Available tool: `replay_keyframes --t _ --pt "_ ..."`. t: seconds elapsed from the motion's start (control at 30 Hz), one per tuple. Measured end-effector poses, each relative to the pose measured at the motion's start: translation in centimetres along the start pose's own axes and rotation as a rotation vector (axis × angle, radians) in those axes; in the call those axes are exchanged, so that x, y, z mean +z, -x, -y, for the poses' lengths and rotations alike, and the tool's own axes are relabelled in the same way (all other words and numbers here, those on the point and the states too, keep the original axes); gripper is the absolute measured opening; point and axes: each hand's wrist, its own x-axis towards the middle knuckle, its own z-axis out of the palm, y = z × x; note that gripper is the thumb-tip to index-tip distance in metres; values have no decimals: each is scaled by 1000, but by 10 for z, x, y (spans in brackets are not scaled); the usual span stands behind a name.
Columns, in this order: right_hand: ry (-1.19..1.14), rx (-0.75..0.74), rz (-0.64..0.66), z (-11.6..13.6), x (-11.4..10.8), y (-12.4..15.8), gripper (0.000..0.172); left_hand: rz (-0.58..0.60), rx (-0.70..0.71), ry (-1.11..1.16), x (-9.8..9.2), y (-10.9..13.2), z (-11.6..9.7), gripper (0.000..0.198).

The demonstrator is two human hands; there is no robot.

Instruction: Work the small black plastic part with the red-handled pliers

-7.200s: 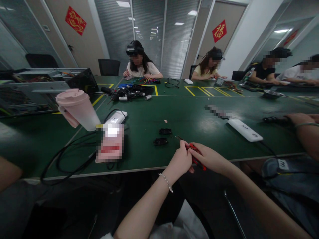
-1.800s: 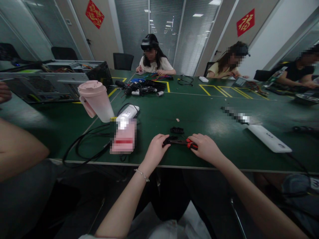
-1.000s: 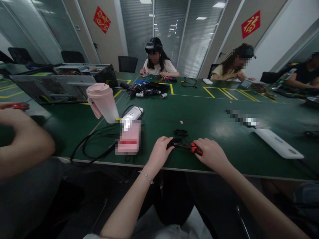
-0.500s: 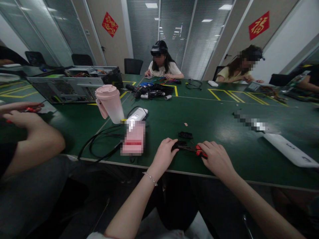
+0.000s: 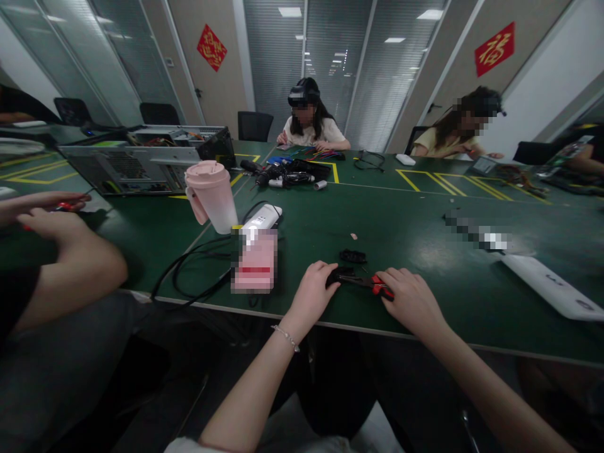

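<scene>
Near the table's front edge, my left hand (image 5: 317, 286) is closed on a small black plastic part (image 5: 338, 275), pinched between thumb and fingers. My right hand (image 5: 409, 297) grips the red handles of a pair of pliers (image 5: 381, 287), whose jaws point left and meet the black part. Whether the jaws clamp it or only touch it, I cannot tell. Just beyond the hands lies another small black piece (image 5: 353, 256), apart from both. A pale scrap (image 5: 353, 236) sits farther back.
Left of my hands are a pink phone (image 5: 255, 264), black cables (image 5: 177, 277) and a pink cup (image 5: 212, 195). An opened computer case (image 5: 127, 167) stands behind. A white power bank (image 5: 550, 284) lies right. A neighbour's arm (image 5: 80, 258) reaches in from the left; two people sit opposite.
The whole view has shifted slightly, so things appear a little farther right. Both hands keep their hold on the black part and the pliers, with hardly any movement.
</scene>
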Motion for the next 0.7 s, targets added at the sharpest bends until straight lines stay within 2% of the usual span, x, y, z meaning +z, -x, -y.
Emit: replay_keyframes --t 0.37,0.7 --pt "-38 -5 75 -6 2 -6 26 6 7 -20 0 -1 -1 37" --pt "58 -18 11 0 -6 -2 28 10 10 -6 3 -3 5 37"
